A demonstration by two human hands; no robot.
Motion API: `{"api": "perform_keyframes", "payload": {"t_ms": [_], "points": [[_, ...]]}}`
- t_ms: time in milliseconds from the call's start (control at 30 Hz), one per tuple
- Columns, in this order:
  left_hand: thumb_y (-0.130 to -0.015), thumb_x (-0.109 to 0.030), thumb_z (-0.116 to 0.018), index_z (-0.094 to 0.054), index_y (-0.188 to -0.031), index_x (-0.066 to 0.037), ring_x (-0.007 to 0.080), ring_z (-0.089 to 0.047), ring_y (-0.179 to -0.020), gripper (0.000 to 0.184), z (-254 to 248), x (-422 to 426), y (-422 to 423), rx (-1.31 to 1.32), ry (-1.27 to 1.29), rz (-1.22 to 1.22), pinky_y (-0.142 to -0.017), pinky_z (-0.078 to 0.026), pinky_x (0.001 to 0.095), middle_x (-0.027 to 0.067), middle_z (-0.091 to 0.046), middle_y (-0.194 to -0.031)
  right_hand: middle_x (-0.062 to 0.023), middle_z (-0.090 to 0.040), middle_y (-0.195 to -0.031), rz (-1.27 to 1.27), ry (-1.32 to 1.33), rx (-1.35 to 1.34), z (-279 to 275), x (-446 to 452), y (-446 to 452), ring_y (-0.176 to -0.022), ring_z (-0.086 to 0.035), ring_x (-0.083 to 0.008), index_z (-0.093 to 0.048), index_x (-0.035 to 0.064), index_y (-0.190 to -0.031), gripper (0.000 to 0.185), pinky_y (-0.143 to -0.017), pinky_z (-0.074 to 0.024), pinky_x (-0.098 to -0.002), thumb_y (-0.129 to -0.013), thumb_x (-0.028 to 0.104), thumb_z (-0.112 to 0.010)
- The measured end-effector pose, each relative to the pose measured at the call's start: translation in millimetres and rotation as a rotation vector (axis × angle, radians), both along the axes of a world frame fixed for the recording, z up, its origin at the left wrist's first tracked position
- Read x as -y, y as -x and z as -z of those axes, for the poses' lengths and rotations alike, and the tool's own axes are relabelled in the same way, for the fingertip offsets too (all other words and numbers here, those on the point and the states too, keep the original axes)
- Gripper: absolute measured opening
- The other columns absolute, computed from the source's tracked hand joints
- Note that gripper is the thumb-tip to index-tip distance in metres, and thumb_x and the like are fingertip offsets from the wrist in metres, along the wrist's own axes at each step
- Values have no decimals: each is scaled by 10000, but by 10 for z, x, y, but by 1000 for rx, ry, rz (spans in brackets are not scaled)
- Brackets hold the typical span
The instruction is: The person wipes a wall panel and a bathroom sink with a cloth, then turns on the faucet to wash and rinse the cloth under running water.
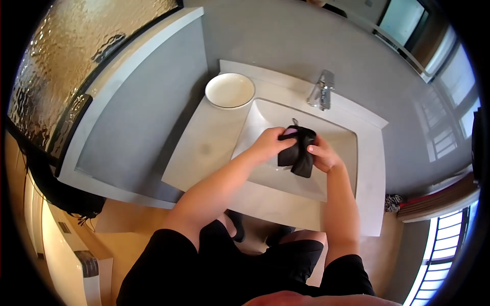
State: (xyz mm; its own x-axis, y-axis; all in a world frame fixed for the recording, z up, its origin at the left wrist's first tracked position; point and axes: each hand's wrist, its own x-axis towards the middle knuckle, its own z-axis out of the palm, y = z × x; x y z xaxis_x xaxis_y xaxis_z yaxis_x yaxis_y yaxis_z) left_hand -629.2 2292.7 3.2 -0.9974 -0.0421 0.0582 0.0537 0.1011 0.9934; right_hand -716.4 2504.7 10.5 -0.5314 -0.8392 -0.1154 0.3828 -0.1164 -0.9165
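Over the sink basin (255, 127) I hold a small black pouch (302, 158) of soft, slightly shiny material. My left hand (270, 144) grips its upper left edge, thumb on the near side and fingertips partly hidden. A bit of pale purple shows at the pouch's top beside those fingers; I cannot tell what it is. On the other side, my right hand (325, 154) pinches the pouch's right edge, with some fingers out of sight behind it. A small loop sticks up from the far end of the pouch.
Behind the basin stands a chrome faucet (322, 91). A white round bowl (229, 91) with a dark rim sits on the counter (204, 137), left of the basin. The grey wall (265, 41) rises behind, with a mirror at the top right. Textured glass (87, 46) borders the left.
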Motion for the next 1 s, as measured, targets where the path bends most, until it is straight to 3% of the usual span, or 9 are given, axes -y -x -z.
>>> {"api": "perform_keyframes", "payload": {"t_ms": [133, 233, 267, 400, 467, 500, 700, 800, 1000], "points": [[-905, -286, -697, -673, -1028, 18, 150, -584, -708, 330, 37, -36, -27, -66, -116, -114, -660, -482, 317, 88, -666, -808, -116, -604, -1242, 150, -220, -51, 45, 72, 83, -1135, -610, -264, -495, 23, -1337, 511, -975, -513, -444, -880, 134, -694], [-926, -309, -670, -669, -1029, 18, 140, -565, -704, 343, 63, 54, 41, 64, -228, -216, -635, -466, 310, 76, -652, -805, -116, -631, -1169, 188, -255, -4, 100, 68, 148, -1088, -630, -259, -537, 9, -1267, 330, -933, -528, -457, -953, 103, -576], [-934, -342, -669, -668, -1023, -16, 86, -502, -688, 338, 127, 59, 91, 23, -252, -235, -590, -405, 268, 9, -607, -798, -111, -638, -1151, 211, -227, 21, 122, 65, 159, -1059, -638, -251, -546, 13, -1260, 310, -923, -528, -452, -966, 110, -556], [-933, -346, -667, -667, -1140, 17, 147, -628, -901, 417, 195, 107, 161, 86, -287, -266, -805, -506, 309, 87, -691, -1027, -104, -649, -1109, 309, -205, 64, 17, 75, 121, -974, -648, -225, -562, 18, -1244, 287, -894, -525, -441, -980, 125, -524], [-938, -355, -666, -672, -1111, 3, 139, -622, -861, 398, 249, 165, 161, 102, -336, -265, -771, -496, 296, 57, -688, -991, -103, -648, -1102, 361, -208, 74, 68, 77, 143, -963, -647, -220, -566, 15, -1236, 282, -893, -523, -433, -978, 119, -520], [-919, -351, -666, -698, -1007, -15, 130, -583, -753, 349, 203, 180, 142, 153, -344, -291, -665, -476, 311, 42, -661, -847, -106, -647, -1097, 386, -158, 112, 108, 74, 204, -961, -647, -225, -571, 6, -1223, 281, -869, -532, -432, -975, 129, -524], [-922, -329, -631, -643, -1104, -130, 128, -584, -917, 270, 207, 307, 143, 290, -366, -333, -786, -439, 317, -10, -624, -1047, -142, -637, -1095, 734, -350, 260, 378, -207, 582, -961, -640, -265, -585, -29, -1172, 315, -752, -575, -439, -947, 191, -572], [-919, -317, -621, -638, -1098, -131, 120, -580, -916, 258, 246, 311, 219, 265, -322, -305, -792, -438, 311, -14, -612, -1033, -147, -611, -1055, 1210, -102, 342, 538, -353, 755, -908, -632, -288, -588, -22, -1079, 267, -783, -571, -489, -916, 190, -595], [-924, -297, -593, -644, -1088, -97, 117, -578, -906, 264, 301, 300, 268, 213, -192, -293, -779, -449, 308, 0, -620, -997, -103, -567, -1015, 1368, 126, 373, 811, -493, 1043, -945, -578, -255, -556, 22, -1082, 197, -912, -496, -522, -897, 85, -529]]}}
